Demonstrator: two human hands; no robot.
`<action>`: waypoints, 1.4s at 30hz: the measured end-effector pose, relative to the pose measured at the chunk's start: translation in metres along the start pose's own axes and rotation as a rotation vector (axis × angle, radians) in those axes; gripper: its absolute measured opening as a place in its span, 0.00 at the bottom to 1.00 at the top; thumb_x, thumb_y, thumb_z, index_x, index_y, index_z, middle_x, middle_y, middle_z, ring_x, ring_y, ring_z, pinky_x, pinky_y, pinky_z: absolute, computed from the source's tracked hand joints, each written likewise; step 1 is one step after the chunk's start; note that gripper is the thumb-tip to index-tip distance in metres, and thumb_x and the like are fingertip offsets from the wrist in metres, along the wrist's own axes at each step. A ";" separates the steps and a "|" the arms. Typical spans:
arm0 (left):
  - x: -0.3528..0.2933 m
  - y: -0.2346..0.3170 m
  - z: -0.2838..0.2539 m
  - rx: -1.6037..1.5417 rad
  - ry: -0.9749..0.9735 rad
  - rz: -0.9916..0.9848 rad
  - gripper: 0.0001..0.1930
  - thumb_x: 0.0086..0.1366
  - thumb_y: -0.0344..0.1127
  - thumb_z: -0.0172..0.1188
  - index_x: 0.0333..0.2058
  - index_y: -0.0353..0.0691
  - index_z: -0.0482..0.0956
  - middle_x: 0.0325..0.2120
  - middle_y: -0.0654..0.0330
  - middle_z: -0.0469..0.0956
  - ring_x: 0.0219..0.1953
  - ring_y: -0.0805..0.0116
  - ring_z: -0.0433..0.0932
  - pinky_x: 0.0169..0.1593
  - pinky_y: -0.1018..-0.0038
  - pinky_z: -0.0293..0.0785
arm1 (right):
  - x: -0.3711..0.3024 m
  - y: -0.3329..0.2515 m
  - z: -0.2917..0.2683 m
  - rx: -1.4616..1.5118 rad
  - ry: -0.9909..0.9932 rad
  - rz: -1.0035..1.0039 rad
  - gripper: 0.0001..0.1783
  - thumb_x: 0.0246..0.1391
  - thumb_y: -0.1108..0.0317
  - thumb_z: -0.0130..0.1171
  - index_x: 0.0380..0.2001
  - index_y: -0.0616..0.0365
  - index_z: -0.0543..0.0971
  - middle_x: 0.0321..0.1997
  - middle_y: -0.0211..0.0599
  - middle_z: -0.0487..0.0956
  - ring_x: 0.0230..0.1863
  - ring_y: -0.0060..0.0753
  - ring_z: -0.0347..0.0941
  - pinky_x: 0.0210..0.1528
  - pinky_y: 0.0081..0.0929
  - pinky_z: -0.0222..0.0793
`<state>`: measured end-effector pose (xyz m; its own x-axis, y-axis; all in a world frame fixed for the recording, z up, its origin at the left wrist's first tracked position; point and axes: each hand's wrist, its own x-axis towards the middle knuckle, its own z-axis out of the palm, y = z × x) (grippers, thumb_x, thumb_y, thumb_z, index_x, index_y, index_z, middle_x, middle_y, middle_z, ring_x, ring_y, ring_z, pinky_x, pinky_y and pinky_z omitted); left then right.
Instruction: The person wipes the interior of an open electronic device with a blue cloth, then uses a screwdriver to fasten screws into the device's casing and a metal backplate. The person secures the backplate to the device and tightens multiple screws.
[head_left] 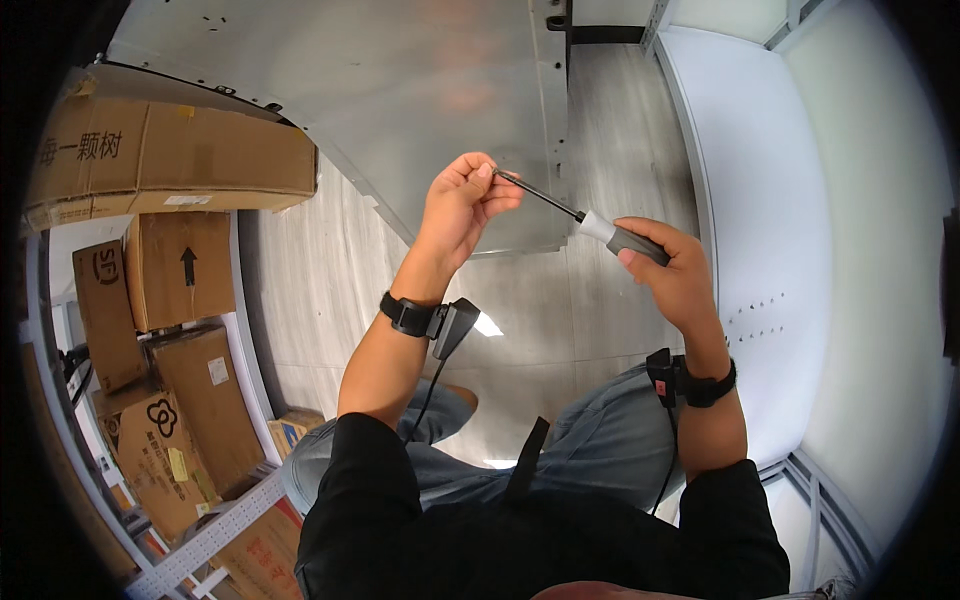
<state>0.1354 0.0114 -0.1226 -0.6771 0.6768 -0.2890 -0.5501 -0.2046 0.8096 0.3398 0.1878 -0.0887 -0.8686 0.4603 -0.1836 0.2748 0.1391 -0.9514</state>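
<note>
In my right hand (665, 265) is a screwdriver (595, 224) with a grey and white handle and a dark shaft. The fingers wrap round the handle, and the shaft slants up and left. Its tip meets the fingertips of my left hand (463, 205), where thumb and forefinger are pinched together. Whatever small piece they hold at the tip is too tiny to make out. Both hands are raised over the near end of a large grey metal panel (430, 110), apart from its surface as far as I can tell.
A white shelf (740, 130) runs along the right, with several small screws (758, 315) standing in rows on it. To the left, a metal rack (245, 520) carries cardboard boxes (185, 270). A long carton (215, 150) lies beside the panel. Cables hang from both wrist straps (410, 315).
</note>
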 end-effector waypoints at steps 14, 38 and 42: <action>-0.028 0.090 -0.068 -0.032 -0.206 0.078 0.06 0.69 0.33 0.49 0.37 0.38 0.73 0.32 0.54 0.79 0.30 0.67 0.82 0.37 0.75 0.81 | -0.037 -0.107 0.119 -0.083 0.159 0.036 0.19 0.44 0.72 0.62 0.42 0.59 0.71 0.29 0.37 0.77 0.29 0.30 0.73 0.34 0.26 0.67; -0.006 0.242 -0.105 0.003 -0.174 0.072 0.13 0.70 0.36 0.46 0.48 0.37 0.73 0.45 0.58 0.77 0.45 0.68 0.74 0.48 0.72 0.71 | 0.000 -0.196 0.318 -0.167 0.709 -0.565 0.19 0.41 0.78 0.63 0.41 0.62 0.74 0.36 0.45 0.77 0.33 0.45 0.76 0.34 0.33 0.73; -0.005 0.242 -0.105 0.013 -0.162 0.067 0.14 0.70 0.36 0.45 0.48 0.38 0.73 0.46 0.58 0.77 0.46 0.68 0.73 0.48 0.73 0.70 | 0.001 -0.197 0.319 -0.179 0.704 -0.556 0.19 0.41 0.78 0.63 0.41 0.62 0.74 0.36 0.46 0.76 0.33 0.47 0.76 0.34 0.34 0.73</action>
<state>-0.0459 -0.1153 0.0216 -0.6237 0.7673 -0.1492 -0.4995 -0.2445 0.8311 0.1531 -0.1186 0.0192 -0.4589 0.7062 0.5391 0.0029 0.6080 -0.7940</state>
